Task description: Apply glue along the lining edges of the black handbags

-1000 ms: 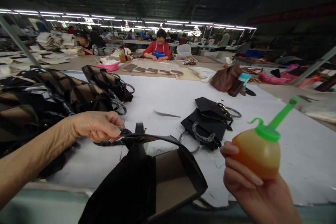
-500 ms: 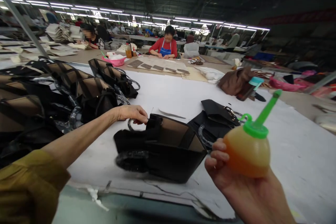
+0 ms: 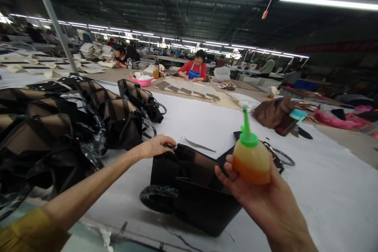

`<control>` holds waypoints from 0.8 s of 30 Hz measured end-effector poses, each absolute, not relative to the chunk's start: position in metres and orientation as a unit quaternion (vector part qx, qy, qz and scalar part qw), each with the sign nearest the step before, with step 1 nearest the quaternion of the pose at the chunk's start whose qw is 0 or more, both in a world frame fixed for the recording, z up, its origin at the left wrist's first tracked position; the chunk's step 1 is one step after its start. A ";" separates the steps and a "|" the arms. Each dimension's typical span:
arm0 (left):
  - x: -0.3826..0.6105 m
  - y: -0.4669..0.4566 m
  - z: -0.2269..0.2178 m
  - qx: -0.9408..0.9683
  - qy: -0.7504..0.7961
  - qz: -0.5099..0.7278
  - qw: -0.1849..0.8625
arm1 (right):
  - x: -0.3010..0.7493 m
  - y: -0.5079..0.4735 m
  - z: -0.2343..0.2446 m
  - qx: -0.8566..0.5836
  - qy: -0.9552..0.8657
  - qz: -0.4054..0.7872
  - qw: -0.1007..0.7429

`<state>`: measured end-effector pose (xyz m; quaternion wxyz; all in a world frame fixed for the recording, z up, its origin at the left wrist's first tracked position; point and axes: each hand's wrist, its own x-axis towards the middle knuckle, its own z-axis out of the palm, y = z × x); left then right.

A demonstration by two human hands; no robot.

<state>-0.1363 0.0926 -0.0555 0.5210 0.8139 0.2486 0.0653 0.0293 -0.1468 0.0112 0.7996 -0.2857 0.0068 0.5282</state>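
Note:
My right hand (image 3: pixel 256 193) grips a round squeeze bottle (image 3: pixel 251 157) of amber liquid with a green cap and a long green nozzle that points upward. It hovers over the right side of an open black handbag (image 3: pixel 191 189) standing on the white table cover (image 3: pixel 325 189). My left hand (image 3: pixel 156 145) reaches across and pinches the bag's far left rim. The bag's wrapped handle (image 3: pixel 156 199) hangs at its front. Behind the bottle lie more black bags (image 3: pixel 277 157), partly hidden.
Rows of finished black bags (image 3: pixel 88 118) fill the table's left side. A brown bag (image 3: pixel 274 110) and a teal-capped bottle (image 3: pixel 295 120) lie at the far right. Two people (image 3: pixel 195 69) sit at tables further back, near a pink tray (image 3: pixel 143 80).
My left hand has pushed the bag away onto the table and stood it open. The right hand has swung the bottle left over the bag, and its nozzle has turned from slanting right to upright.

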 end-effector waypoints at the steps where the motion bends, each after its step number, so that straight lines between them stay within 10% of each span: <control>1: -0.138 0.088 -0.053 0.819 0.260 0.094 0.504 | 0.028 -0.144 0.010 -0.290 0.029 0.529 0.797; 24: -0.179 0.054 -0.016 0.881 0.427 0.024 0.202 | 0.026 -0.154 0.006 -0.254 0.070 0.506 0.821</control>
